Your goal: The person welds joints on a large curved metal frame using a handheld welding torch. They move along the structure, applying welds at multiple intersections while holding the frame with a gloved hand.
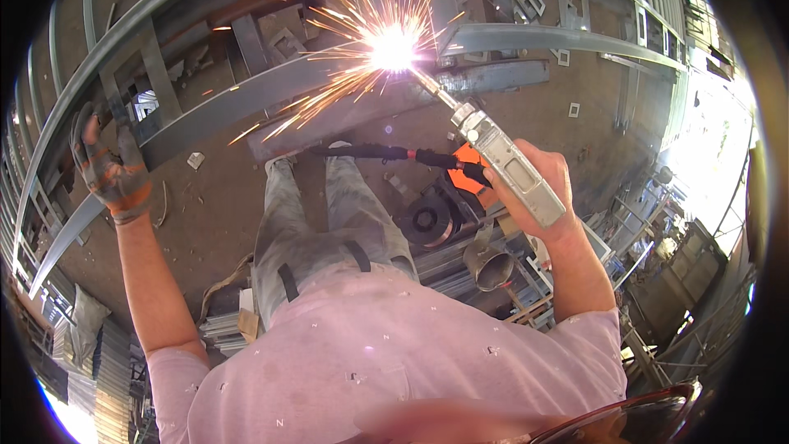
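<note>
White-hot sparks (391,48) burst from the tip of a silvery grey welding torch (503,164), right where that tip meets a long grey steel beam (246,103) of the frame. The torch slants up and to the left across the middle of the view, its thin nozzle touching the beam and its boxy body lower down. The right hand (538,185) is bare and clenched around that body, fingers wrapped over its far side. A black cable with a red sleeve (386,152) runs roughly level just below the sparks, toward the torch.

The left hand (111,168) wears a grey and orange work glove and is raised well apart from the torch, near the left end of the same beam; its fingers are spread and curled loosely, grasping nothing that can be seen.

Below, the person's grey trousers (325,222) and pink shirt (386,353) fill the lower view. A short metal pipe (491,265) and a round black spool (429,220) lie on the dirt floor near the right forearm.
</note>
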